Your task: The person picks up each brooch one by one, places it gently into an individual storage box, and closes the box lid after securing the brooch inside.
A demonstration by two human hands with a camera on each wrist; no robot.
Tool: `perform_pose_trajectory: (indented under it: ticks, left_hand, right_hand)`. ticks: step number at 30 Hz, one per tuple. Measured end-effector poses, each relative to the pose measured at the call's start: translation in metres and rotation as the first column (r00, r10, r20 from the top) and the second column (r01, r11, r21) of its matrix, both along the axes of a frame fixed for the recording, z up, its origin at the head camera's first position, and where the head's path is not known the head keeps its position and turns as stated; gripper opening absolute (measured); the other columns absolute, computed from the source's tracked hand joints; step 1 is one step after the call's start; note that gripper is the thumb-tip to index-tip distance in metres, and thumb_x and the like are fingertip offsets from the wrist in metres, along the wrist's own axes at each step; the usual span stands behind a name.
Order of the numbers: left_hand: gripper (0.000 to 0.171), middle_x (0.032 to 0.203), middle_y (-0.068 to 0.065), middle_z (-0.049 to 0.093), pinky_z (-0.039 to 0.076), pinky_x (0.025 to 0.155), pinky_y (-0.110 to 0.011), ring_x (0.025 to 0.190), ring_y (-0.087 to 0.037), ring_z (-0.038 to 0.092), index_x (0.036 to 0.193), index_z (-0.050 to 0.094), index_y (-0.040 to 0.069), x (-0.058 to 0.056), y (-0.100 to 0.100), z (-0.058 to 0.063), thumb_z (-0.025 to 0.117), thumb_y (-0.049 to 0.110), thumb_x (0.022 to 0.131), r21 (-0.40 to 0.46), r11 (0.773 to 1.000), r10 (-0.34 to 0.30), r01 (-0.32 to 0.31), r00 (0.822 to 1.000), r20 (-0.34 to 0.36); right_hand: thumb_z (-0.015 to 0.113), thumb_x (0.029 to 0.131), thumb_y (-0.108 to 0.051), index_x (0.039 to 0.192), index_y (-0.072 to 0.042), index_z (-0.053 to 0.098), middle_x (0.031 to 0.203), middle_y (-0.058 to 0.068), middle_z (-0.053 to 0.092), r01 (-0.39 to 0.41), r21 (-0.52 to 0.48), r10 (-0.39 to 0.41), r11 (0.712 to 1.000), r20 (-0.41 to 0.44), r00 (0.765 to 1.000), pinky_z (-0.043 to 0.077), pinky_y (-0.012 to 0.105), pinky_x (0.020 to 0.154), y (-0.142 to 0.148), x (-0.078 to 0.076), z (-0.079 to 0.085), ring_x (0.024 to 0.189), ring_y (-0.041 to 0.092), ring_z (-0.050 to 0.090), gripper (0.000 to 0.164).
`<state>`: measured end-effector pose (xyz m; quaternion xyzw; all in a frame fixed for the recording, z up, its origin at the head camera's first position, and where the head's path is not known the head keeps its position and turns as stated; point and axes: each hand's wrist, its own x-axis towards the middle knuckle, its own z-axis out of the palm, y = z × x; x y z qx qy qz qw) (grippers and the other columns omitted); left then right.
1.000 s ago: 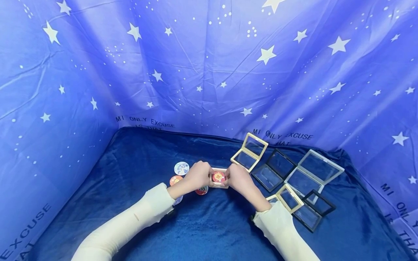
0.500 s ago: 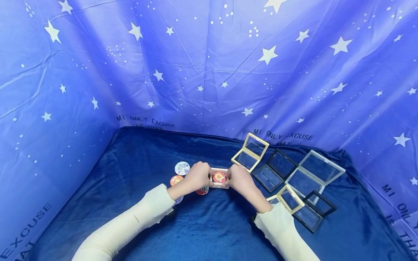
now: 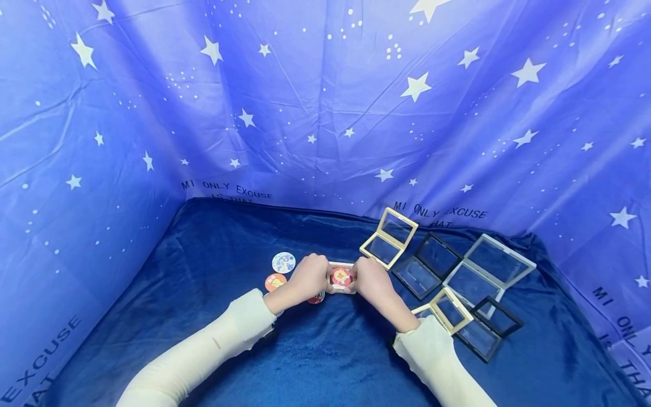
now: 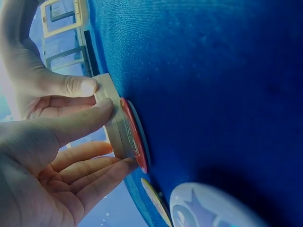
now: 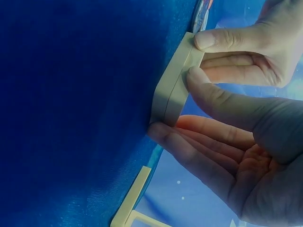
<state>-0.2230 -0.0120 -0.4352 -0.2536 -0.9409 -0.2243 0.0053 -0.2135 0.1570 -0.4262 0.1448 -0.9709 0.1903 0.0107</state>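
Observation:
A small beige display frame lies between my two hands, its halves together with a thin seam along the edge. Inside it shows a red round badge with a yellow design. My left hand pinches the frame's left end, thumb on the top face and fingertips at its side. At the right end, my right hand grips likewise. In the left wrist view, another red badge lies right beside the frame.
Left of the hands lie a blue-and-white badge and an orange badge. To the right stand several opened frames: beige, black, grey and a smaller black one. Dark blue cloth covers the table.
The left wrist and sleeve shift slightly right, and now cover most of a blue badge below the orange one. Both hands keep hold of the display frame, which stays in place.

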Motion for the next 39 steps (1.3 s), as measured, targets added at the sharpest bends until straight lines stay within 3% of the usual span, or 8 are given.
perform_pose_trajectory:
  ticks: [16,29,34,39]
  left_hand:
    - [0.03,0.05,0.007,0.06,0.04,0.052,-0.022,0.051,-0.006,0.049,0.056,0.069,0.013,0.0007,-0.0013,-0.0021,0.096,0.021,0.068,0.036,0.999,-0.007,0.007,1.0,-0.005]
    - [0.027,0.05,0.007,0.055,0.034,0.049,-0.021,0.05,-0.008,0.043,0.06,0.07,0.01,0.0028,-0.001,0.0009,0.094,0.016,0.069,0.058,0.998,-0.003,0.002,1.0,0.014]
    - [0.024,0.051,0.009,0.05,0.031,0.048,-0.02,0.05,-0.008,0.04,0.064,0.07,0.01,0.0031,-0.0008,0.0025,0.092,0.015,0.072,0.061,0.998,0.003,-0.006,0.999,0.049]
    - [0.018,0.053,0.008,0.05,0.031,0.047,-0.02,0.05,-0.008,0.041,0.075,0.076,0.008,0.0026,0.0,0.0026,0.09,0.018,0.076,0.078,0.995,0.047,-0.055,0.994,0.101]
  right_hand:
    - [0.093,0.065,-0.01,0.05,-0.011,0.054,0.047,-0.01,0.032,0.024,0.003,-0.024,1.0,0.006,1.0,0.025,0.024,0.049,0.0003,0.0009,-0.0007,0.051,0.011,0.031,0.042]
    - [0.092,0.066,-0.009,0.049,-0.016,0.04,0.05,-0.01,0.025,0.023,-0.003,-0.023,1.0,0.025,0.999,0.02,0.024,0.05,0.0004,0.001,0.0009,0.052,0.01,0.026,0.055]
    - [0.093,0.065,-0.01,0.049,-0.017,0.038,0.05,-0.01,0.024,0.006,0.001,-0.006,1.0,0.009,1.0,0.019,0.024,0.049,0.0027,0.0003,0.0002,0.052,0.01,0.025,0.057]
    - [0.092,0.066,-0.01,0.05,-0.016,0.038,0.051,-0.01,0.025,0.006,0.007,-0.006,1.0,0.018,1.0,0.02,0.024,0.05,0.0034,-0.0004,-0.0003,0.053,0.01,0.026,0.057]
